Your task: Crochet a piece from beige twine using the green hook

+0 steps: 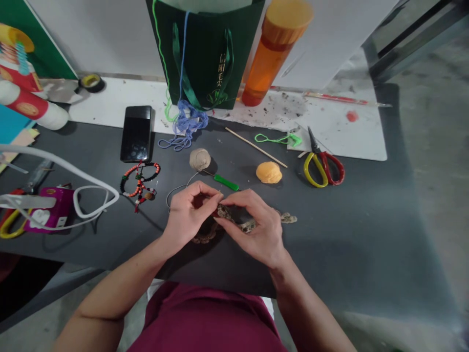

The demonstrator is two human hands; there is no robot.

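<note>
A brown, speckled strip (247, 226), which looks knotted or beaded, runs between my hands, and a curved brown length (204, 239) hangs below. My left hand (186, 212) pinches its upper end between thumb and fingertips. From the right, my right hand (259, 225) grips the same strip with thumb and index finger. The fingers hide part of it. A pale end (288, 218) pokes out past my right hand. Just beyond my hands lie a green-handled hook tool (226, 182) and a ball of beige thread (200, 159), whose loose thread trails toward my left hand.
Scissors (322, 168), a yellow ball (268, 172) and a thin stick (256, 147) lie ahead to the right. At left are a phone (136, 134), beaded bracelets (139, 181) and a white cable (88, 178). A green bag (205, 54) and orange bottle (273, 56) stand behind.
</note>
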